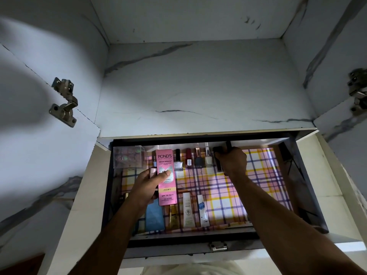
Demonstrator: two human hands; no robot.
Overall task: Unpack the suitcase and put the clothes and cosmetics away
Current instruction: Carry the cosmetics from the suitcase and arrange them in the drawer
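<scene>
An open drawer lined with pink, yellow and purple plaid paper holds cosmetics. My left hand grips a tall pink Pond's box and a small pale tube beside it, over the drawer's left half. My right hand is closed on a dark slim cosmetic at the drawer's back edge. Several nail polish bottles stand in a row between the box and my right hand. Cream tubes and a blue pack lie along the front.
A clear plastic box sits in the drawer's back left corner. Above the drawer is a marble-patterned cupboard shelf. Metal hinges show on the open doors at left and right. The drawer's right half shows bare plaid liner.
</scene>
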